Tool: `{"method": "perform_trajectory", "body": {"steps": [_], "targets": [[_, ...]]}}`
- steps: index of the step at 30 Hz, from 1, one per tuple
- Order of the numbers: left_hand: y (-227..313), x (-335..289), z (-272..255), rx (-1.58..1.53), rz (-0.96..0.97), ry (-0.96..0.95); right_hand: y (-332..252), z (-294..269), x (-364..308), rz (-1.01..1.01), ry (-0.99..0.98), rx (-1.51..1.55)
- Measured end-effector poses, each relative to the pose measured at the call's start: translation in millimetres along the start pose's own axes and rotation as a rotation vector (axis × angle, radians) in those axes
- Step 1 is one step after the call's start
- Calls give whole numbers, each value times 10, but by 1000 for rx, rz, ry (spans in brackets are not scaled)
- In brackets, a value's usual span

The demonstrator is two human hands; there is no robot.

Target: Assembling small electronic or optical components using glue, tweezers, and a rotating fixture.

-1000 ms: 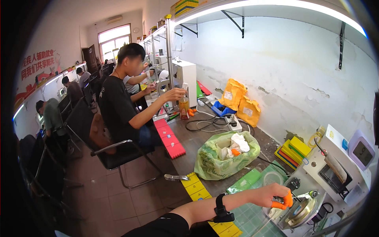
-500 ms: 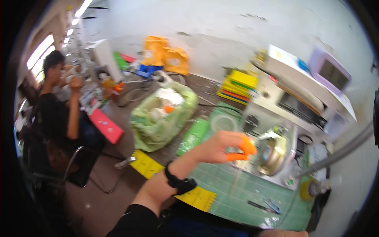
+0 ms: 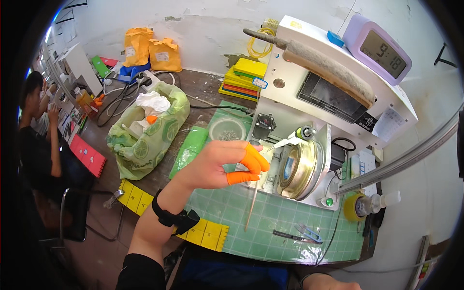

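Note:
My left hand is raised over the green cutting mat, with orange rubber caps on the thumb and fingertips. The capped fingers pinch a thin pale rod that hangs down toward the mat. Just right of the hand stands a white winding machine with a shiny metal spool. Behind the hand sits a small round dish of tiny parts. A black band wraps my left wrist. Of my right arm only a sliver shows at the lower edge; the hand itself is out of view.
Small blue-handled scissors lie on the mat. A yellow tape roll sits at the right. A green plastic bag, stacked coloured trays, a purple clock and cables crowd the bench. A seated person works at far left.
The view has swung from the room down onto the bench. My left hand has risen toward the middle of the picture, nearer the machine's spool, still pinching with the orange-capped fingers.

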State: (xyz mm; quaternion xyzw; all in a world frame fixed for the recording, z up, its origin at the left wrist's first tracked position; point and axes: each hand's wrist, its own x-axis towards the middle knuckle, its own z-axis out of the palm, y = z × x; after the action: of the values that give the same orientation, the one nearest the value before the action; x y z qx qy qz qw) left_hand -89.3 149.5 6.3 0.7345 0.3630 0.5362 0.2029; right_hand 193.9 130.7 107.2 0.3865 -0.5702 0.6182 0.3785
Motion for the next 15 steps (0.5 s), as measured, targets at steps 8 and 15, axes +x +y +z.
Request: {"method": "perform_trajectory", "body": {"steps": [8, 15], "targets": [[16, -58, -62, 67, -29, 12, -150, -121, -142, 28, 30, 39], [-81, -6, -48, 84, 44, -12, -725, -184, -728, 1162, 11, -841]]}}
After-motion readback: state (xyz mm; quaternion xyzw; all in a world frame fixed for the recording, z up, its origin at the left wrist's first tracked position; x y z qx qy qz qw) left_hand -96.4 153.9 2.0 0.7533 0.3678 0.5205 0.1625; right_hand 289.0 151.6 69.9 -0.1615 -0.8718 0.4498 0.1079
